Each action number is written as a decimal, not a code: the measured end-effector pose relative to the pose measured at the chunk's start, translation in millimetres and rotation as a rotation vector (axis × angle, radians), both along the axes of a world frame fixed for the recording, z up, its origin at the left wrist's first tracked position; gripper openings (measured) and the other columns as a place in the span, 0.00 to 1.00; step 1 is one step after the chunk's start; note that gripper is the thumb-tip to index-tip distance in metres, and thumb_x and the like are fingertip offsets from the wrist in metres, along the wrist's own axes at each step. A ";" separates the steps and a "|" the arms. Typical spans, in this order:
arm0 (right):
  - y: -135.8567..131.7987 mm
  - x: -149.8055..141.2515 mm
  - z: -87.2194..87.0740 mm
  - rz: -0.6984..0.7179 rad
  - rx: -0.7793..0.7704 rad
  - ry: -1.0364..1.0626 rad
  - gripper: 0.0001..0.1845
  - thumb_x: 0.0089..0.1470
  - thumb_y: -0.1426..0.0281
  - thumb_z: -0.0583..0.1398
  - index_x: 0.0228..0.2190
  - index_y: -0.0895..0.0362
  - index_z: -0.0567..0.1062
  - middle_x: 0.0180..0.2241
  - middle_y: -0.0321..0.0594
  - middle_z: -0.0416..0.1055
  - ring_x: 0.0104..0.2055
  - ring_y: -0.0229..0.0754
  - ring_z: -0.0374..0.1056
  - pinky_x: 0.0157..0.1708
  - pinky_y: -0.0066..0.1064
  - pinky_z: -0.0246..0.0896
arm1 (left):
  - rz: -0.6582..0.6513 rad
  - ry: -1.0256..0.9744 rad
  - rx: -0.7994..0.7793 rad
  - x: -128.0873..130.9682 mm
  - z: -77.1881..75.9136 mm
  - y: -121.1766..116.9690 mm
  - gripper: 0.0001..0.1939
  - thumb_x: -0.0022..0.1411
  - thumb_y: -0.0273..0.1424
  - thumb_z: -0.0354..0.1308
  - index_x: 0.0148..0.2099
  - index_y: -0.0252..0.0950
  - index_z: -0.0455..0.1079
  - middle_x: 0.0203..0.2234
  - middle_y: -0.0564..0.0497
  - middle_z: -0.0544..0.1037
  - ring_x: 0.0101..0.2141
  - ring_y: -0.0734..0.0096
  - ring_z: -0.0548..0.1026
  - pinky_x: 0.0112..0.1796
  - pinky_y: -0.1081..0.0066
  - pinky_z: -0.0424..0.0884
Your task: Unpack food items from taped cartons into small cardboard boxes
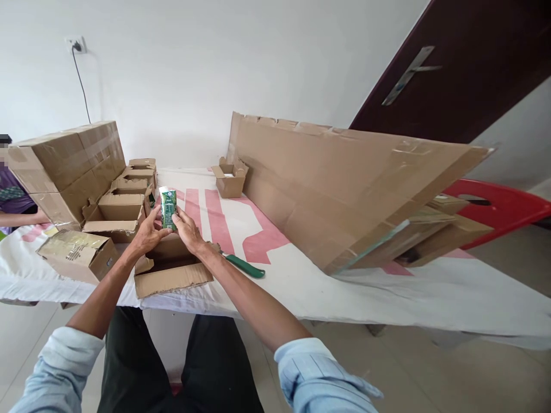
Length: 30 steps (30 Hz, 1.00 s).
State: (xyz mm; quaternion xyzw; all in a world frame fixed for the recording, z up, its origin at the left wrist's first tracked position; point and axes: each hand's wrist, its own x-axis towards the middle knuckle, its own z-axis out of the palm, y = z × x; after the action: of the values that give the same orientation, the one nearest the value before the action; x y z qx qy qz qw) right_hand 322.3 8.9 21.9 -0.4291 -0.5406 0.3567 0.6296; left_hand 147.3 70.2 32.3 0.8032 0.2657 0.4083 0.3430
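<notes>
Pack [168,210], gripped by left hand [148,234] and right hand [188,232] near the far side of the open box [174,280], is best steadied with light, even pressure so its walls are not dented.

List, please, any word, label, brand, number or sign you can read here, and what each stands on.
No text is sharp enough to quote.
Pack: pale print on green, too small to read.
Printed box: dark print and a small label, both too blurred to read.
Cloth: red shapes, none readable as words.
</notes>
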 end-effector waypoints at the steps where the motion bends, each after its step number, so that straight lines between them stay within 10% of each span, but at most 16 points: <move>1: -4.4 0.2 2.6 -0.001 0.020 -0.008 0.30 0.71 0.57 0.58 0.68 0.53 0.79 0.64 0.44 0.82 0.65 0.52 0.77 0.70 0.45 0.71 | -0.003 0.000 -0.020 -0.6 3.0 -3.7 0.50 0.61 0.45 0.80 0.79 0.38 0.69 0.52 0.43 0.83 0.39 0.66 0.77 0.42 0.66 0.77; 13: -40.6 -9.5 14.2 -0.022 0.155 -0.027 0.37 0.71 0.49 0.59 0.73 0.51 0.75 0.69 0.43 0.79 0.75 0.54 0.70 0.78 0.46 0.62 | -0.019 -0.028 -0.003 -8.3 10.2 -33.0 0.52 0.63 0.43 0.79 0.83 0.42 0.64 0.59 0.42 0.82 0.41 0.64 0.78 0.42 0.64 0.79; 30: -67.6 -17.9 -12.0 -0.051 0.142 0.051 0.35 0.72 0.52 0.62 0.74 0.49 0.72 0.69 0.45 0.78 0.72 0.54 0.74 0.77 0.50 0.64 | 0.028 0.045 0.016 -18.6 3.4 -68.7 0.50 0.64 0.39 0.76 0.83 0.48 0.63 0.57 0.45 0.82 0.43 0.60 0.80 0.43 0.62 0.78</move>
State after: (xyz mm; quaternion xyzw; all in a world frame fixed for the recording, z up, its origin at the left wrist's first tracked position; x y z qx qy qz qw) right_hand 304.4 -58.7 9.9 -0.3879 -0.5371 0.3121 0.6809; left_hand 128.8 1.5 35.6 0.8111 0.2813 0.3970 0.3246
